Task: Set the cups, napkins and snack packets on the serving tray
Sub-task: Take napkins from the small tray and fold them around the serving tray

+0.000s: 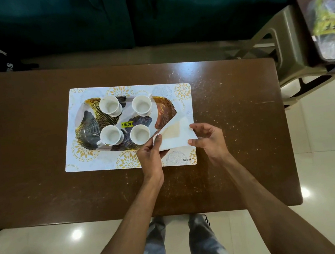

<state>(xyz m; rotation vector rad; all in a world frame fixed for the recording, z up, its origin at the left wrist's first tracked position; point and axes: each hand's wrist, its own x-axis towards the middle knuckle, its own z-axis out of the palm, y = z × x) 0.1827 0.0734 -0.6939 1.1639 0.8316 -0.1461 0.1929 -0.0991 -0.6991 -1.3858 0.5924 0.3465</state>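
Observation:
An oval serving tray [164,111] with a leaf pattern lies on a white and gold placemat [83,156] on the brown table. Several white cups stand on it, such as the cup [109,105] at the back left and the cup [140,134] at the front right. A white napkin [176,133] is spread over the tray's front right end. My left hand [151,155] pinches the napkin's left corner. My right hand [207,138] pinches its right edge between thumb and fingers.
A brown bin [304,19] holding snack packets [329,23] rests on a plastic stool [287,52] at the back right. A dark green sofa runs behind the table. A yellow price sticker [126,124] is on the tray. My legs stand at the table's front edge.

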